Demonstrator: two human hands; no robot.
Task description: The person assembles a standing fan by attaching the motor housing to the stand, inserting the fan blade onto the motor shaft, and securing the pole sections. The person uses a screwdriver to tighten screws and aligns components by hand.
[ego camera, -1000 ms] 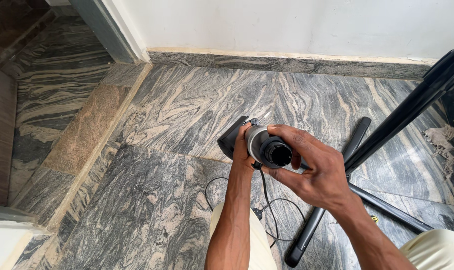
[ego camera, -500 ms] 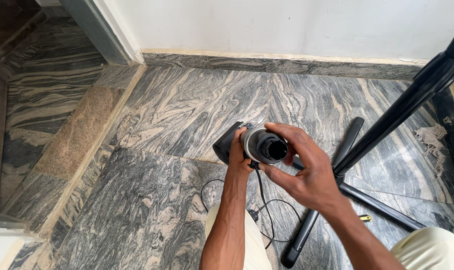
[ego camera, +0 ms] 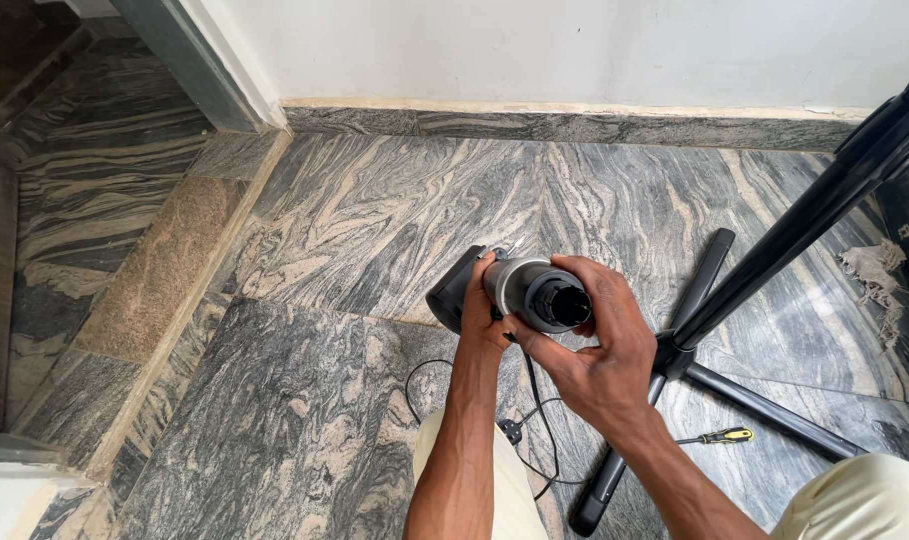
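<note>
The person holds a small motor (ego camera: 533,292) in the middle of the frame, up off the floor (ego camera: 305,400). It is a round grey and black thing with a dark hole at the end that faces up toward the camera.

The left hand (ego camera: 478,305) is clenched around the far side of the motor, with the thumb on top. The right hand (ego camera: 595,345) is wrapped around the near end, its fingers curled over the black rim. Both grips are shut tight on it.

A thin black cord (ego camera: 530,420) hangs from the motor and lies in loops on the floor between the person's knees.

To the right stands a black stand (ego camera: 775,260), its pole going to the upper right of the frame and its legs spread flat on the floor. A small screwdriver (ego camera: 720,436) with a yellow and black handle lies by one leg, lower right. A bit of rag (ego camera: 875,270) lies at the far right. The white wall (ego camera: 575,50) runs along the top.
</note>
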